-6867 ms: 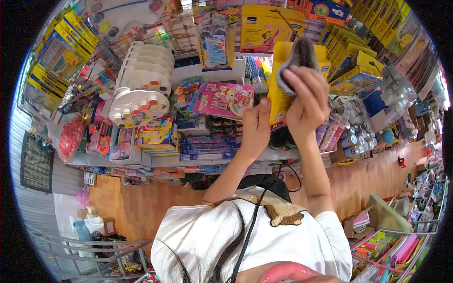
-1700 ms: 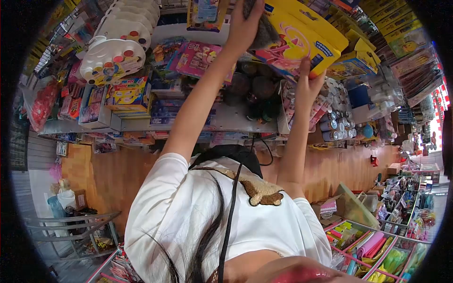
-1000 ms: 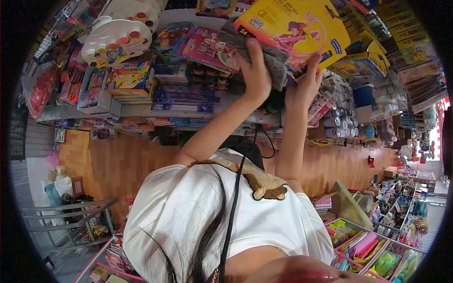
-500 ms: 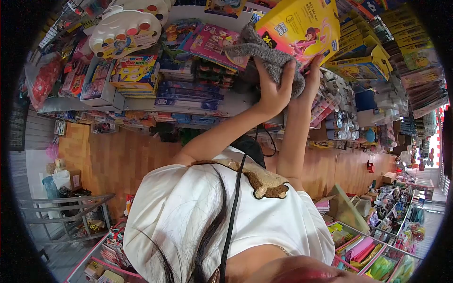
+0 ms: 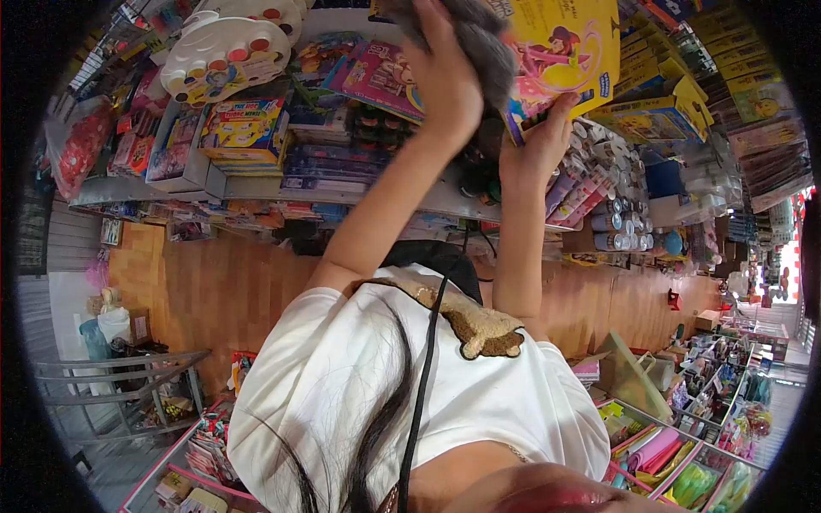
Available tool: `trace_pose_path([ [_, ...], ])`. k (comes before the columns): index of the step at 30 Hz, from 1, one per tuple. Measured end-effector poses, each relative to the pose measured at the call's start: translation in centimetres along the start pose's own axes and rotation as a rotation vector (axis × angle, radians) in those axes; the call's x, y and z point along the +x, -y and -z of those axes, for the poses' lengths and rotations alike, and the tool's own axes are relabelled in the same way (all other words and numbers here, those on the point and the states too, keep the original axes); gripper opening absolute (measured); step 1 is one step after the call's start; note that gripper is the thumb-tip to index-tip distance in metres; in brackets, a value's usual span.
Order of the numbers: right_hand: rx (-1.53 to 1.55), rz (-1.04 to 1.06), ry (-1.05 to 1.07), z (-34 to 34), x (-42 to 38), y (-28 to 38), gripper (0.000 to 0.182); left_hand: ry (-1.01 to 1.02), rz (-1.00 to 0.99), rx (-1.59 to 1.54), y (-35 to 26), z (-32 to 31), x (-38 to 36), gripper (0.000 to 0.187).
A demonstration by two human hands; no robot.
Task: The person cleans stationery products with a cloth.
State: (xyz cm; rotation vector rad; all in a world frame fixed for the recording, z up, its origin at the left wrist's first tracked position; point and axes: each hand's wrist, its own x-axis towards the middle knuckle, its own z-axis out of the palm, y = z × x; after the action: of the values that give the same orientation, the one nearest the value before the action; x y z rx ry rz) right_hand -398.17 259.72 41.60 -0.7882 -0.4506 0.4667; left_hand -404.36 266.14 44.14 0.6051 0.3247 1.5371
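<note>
My left hand (image 5: 449,90) is closed on a fuzzy grey cloth (image 5: 489,56), blurred by motion, at the left edge of a yellow crayon box (image 5: 575,56). Printed on the box is a cartoon figure in a pink swirl. My right hand (image 5: 537,150) grips the box by its lower corner, thumb on the front face, fingers partly hidden. The box is tilted and runs out of the top of the view. Below and left of it, a pink package (image 5: 382,77) lies on the shelf goods.
White paint palettes (image 5: 227,56) and a stack of yellow boxes (image 5: 244,132) stand on the shelf to the left. To the right are lidded jars (image 5: 620,224) and an opened yellow carton (image 5: 654,115). A metal railing (image 5: 128,376) stands behind me at the left; display bins (image 5: 658,449) are behind at the right.
My left hand has moved up and left with the grey cloth, away from my right hand. The crayon box has shifted slightly, and its lower corner now shows above my right hand.
</note>
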Motion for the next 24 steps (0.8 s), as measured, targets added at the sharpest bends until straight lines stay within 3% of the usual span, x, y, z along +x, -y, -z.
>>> trace_pose_path([
  [1,0.003,0.005,0.028,0.5,0.5,-0.7,0.049,0.064,-0.129,0.088,0.8,-0.3,-1.5,0.050],
  [4,-0.107,-0.032,-0.005,0.9,0.9,-0.1,0.049,0.298,-0.149,0.165,4.0,1.2,-5.5,0.047],
  [7,-0.156,-0.051,0.024,1.2,0.7,0.8,0.048,0.349,0.025,0.283,4.9,2.5,-6.6,0.046],
  [9,-0.047,0.012,0.103,1.0,0.6,0.4,0.047,0.386,-0.046,0.293,5.7,3.2,-5.3,0.049],
  [13,-0.047,0.039,0.046,0.7,0.7,0.3,0.043,0.186,-0.098,0.160,2.3,0.8,-2.2,0.056],
  [15,-0.048,0.000,0.033,0.2,0.5,0.7,0.043,0.222,-0.150,0.004,0.9,0.1,0.1,0.060],
  [16,-0.076,-0.024,0.048,0.9,0.9,0.4,0.043,-0.061,0.020,-0.003,1.6,0.4,0.7,0.061],
  [19,-0.039,-0.108,0.080,1.9,2.1,-0.5,0.042,0.165,-0.217,0.108,-0.5,-0.2,-0.3,0.033],
  [20,-0.089,-0.111,0.113,2.3,2.4,-0.8,0.041,0.207,-0.161,0.147,-0.4,0.5,-0.6,0.058],
  [24,-0.378,-0.016,0.224,3.4,2.5,-1.0,0.045,0.305,-0.444,0.411,1.1,2.8,-2.2,0.036],
])
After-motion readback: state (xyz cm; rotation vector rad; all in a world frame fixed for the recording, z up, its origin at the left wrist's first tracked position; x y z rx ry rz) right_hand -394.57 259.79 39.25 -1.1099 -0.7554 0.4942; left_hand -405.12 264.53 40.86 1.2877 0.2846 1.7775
